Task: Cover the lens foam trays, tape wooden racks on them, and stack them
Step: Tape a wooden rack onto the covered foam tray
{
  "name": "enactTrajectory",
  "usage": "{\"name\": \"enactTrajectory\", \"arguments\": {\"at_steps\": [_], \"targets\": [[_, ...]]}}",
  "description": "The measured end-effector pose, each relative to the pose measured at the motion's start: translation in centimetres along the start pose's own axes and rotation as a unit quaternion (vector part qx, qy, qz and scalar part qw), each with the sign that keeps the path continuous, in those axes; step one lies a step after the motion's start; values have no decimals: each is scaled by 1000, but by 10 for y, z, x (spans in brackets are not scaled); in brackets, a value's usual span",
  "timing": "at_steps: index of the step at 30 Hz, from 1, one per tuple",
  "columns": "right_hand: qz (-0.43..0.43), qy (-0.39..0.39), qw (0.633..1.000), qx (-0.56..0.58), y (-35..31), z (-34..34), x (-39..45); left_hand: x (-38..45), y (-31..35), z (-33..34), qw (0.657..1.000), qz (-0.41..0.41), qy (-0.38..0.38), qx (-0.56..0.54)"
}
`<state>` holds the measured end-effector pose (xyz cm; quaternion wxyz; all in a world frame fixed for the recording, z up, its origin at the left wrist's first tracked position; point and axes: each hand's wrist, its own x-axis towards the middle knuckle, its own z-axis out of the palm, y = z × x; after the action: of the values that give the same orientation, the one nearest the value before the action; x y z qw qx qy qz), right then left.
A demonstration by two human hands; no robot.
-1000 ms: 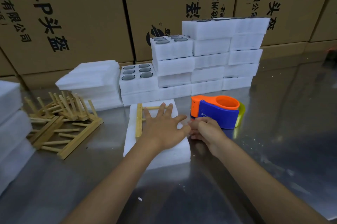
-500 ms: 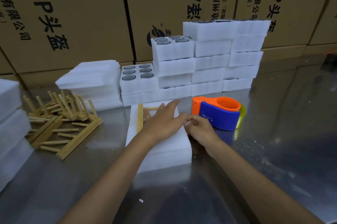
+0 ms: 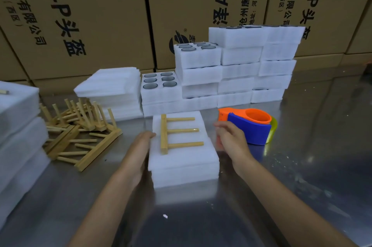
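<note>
**Inspector:** Where is the work piece?

**Assistant:** Centre of the frame, on the steel worktop (image 3: 302,166). A covered foam tray (image 3: 184,163) with a wooden rack (image 3: 177,132) lying flat on its lid, spine to the left, three pegs pointing right. A glint on the middle peg may be tape; I cannot confirm it.

**Inspector:** The hands?

**Assistant:** Apart, one on each side. The left hand (image 3: 138,148) lies flat along the tray's left edge, fingers straight, touching or nearly so. The right hand (image 3: 228,139) is just off the right edge, fingers relaxed, holding nothing I can see, in front of the orange and blue tape dispenser (image 3: 249,128).

**Inspector:** Handling?

**Assistant:** Judged light and soft, easily dented, with lenses inside likely fragile. Best taken by both long sides, palms flat, kept level so the lid and rack do not shift.

**Inspector:** Surroundings?

**Assistant:** Behind, stacked open trays (image 3: 237,69) showing lenses; upper left of centre, a pile of foam lids (image 3: 112,83); left, loose racks (image 3: 80,136); far left, a stack of finished trays (image 3: 18,126); cardboard cartons (image 3: 90,15) along the back.
</note>
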<state>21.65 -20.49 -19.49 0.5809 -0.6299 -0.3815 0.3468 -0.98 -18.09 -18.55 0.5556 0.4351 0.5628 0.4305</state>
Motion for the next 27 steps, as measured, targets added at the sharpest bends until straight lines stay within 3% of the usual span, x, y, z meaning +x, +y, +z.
{"name": "enactTrajectory", "arguments": {"at_steps": [3, 5, 12, 20, 27], "targets": [[111, -134, 975, 138, 0, 11, -8, -3, -15, 5, 998, -4, -12, -58], [106, -187, 970, 113, 5, 18, -13, -4, -17, 8, 996, 8, -14, -93], [88, -183, 975, 87, 10, 21, -18, -4, -21, 9, 992, 25, -55, -114], [34, -176, 968, 177, 10, 21, -30, -6, -21, 9, 993, 59, -61, -84], [-16, -189, 955, 227, 10, 17, -39, -19, -18, 12, 982, 147, -71, -96]]}}
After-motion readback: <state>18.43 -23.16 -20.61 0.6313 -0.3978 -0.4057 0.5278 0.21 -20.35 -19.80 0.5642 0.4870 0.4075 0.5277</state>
